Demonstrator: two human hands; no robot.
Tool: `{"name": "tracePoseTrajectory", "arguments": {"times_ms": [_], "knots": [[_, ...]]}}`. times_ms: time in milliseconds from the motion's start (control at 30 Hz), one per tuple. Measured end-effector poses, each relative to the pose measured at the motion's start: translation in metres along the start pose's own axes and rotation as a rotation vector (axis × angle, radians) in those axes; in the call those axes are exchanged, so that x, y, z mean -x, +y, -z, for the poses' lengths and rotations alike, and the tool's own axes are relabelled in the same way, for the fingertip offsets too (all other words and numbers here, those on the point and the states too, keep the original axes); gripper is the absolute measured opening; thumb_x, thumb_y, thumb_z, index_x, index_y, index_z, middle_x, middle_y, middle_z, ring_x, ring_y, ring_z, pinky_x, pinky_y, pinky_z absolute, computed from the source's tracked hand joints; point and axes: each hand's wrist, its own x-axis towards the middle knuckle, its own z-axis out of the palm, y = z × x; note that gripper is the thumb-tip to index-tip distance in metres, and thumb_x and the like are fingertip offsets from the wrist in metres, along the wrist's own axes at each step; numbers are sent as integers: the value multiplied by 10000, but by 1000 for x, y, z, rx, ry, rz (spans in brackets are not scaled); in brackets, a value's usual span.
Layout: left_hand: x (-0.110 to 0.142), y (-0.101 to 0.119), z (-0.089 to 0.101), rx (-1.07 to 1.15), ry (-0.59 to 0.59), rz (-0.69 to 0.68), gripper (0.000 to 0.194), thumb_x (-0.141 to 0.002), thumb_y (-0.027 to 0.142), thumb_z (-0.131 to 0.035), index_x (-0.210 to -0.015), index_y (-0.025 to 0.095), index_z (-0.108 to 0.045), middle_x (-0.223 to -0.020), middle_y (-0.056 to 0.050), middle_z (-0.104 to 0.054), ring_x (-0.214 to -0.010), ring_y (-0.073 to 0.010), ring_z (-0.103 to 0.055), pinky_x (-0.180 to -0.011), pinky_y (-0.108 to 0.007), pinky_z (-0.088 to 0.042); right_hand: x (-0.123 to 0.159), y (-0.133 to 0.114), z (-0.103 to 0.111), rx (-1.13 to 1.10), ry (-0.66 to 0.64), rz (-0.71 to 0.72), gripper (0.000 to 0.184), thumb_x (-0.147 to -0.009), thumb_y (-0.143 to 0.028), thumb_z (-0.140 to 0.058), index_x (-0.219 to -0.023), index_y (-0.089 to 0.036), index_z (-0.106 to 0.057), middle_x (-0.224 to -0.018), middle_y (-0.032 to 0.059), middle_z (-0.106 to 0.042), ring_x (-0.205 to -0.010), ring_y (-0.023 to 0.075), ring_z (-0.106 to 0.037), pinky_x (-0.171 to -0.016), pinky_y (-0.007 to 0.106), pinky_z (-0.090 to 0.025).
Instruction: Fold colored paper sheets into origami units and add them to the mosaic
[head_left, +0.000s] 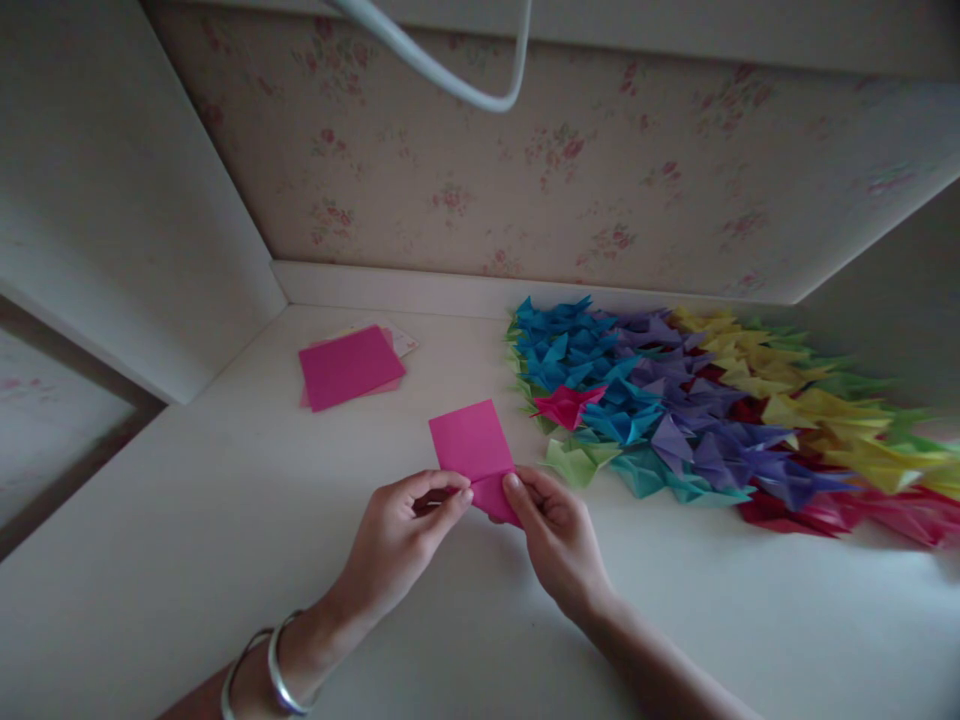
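Both hands hold one piece of pink origami paper (472, 440), partly folded, just above the white table. My left hand (409, 530) pinches its lower left edge between thumb and fingertips. On the lower right side my right hand (551, 530) grips it, thumb on top and fingers behind. A crease runs across the paper near both thumbs, and a smaller flap lies below it. The fingers under the sheet are partly hidden. Two silver bangles circle my left wrist.
A small stack of pink paper sheets (352, 368) lies at the back left. Many folded paper cranes (637, 400) in blue, purple, yellow, green and red cover the right side; one pink crane (568, 405) sits at their left edge. A white cable (450, 80) hangs before the flowered wall.
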Motion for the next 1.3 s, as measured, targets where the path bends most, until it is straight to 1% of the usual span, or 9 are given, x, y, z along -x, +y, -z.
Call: {"name": "tracePoseTrajectory", "arguments": {"times_ms": [233,367,467,533,633,700,767,1067,1300], "knots": [[0,-1,-1,25,26,18,192,-834,316,-726,-985,198,-729,-795,-20,-764,-733,-174,-723,-676,-229,-559,2,-3,-1,8,20,-14,351,-887,-496,-656,-859,-155,-734,-711,38,-671,-621,162,-586,-561,251,-460],[0,0,-3,159,15,76,651,-843,304,-722,-1420,207,-436,-750,9,-755,-701,-168,-716,-649,-228,-542,2,-3,-1,17,18,-22,369,-877,-516,-659,-875,-156,-739,-715,38,-672,-619,168,-583,-558,257,-449],[-1,1,-3,256,17,147,886,-830,314,-743,-1534,211,-215,-772,7,-774,-728,-172,-733,-709,-252,-559,3,-2,0,32,19,-11,358,-887,-505,-652,-890,-160,-747,-744,46,-688,-639,171,-588,-571,258,-451],[-2,0,-3,304,-65,225,782,-814,335,-755,-1475,183,-364,-843,-38,-793,-775,-191,-748,-739,-278,-576,3,-1,1,44,27,5,344,-892,-491,-650,-899,-161,-749,-772,53,-700,-662,174,-593,-584,259,-453],[-4,-1,-2,211,-188,265,353,-832,388,-716,-1087,144,-709,-855,-84,-802,-766,-217,-755,-693,-279,-586,3,3,2,78,28,20,330,-897,-477,-648,-907,-164,-751,-772,54,-704,-672,177,-593,-587,260,-449],[-4,-3,-1,92,-166,223,276,-837,416,-701,-803,149,-765,-746,-80,-793,-693,-215,-742,-638,-260,-569,3,4,3,93,19,13,331,-895,-478,-648,-899,-164,-752,-751,51,-702,-651,175,-589,-571,259,-444],[-2,-4,-1,27,-144,196,305,-826,427,-713,-687,161,-764,-668,-74,-778,-638,-215,-726,-602,-253,-553,3,4,3,94,14,-2,334,-889,-482,-652,-876,-163,-751,-726,47,-699,-621,168,-584,-547,255,-439],[-3,-3,-1,64,-125,194,277,-838,396,-687,-704,168,-770,-658,-69,-776,-613,-210,-718,-586,-260,-543,3,-1,0,-4,-107,-110,289,-787,-394,-784,-953,-171,-707,-753,41,-735,-637,179,-658,-585,274,-507],[-1,0,-2,67,-114,213,283,-823,397,-698,-683,164,-777,-654,-81,-779,-608,-216,-719,-578,-269,-547,0,-3,2,-9,-109,-175,324,-722,-320,-841,-973,-163,-711,-679,11,-733,-569,144,-642,-535,239,-491]]}}
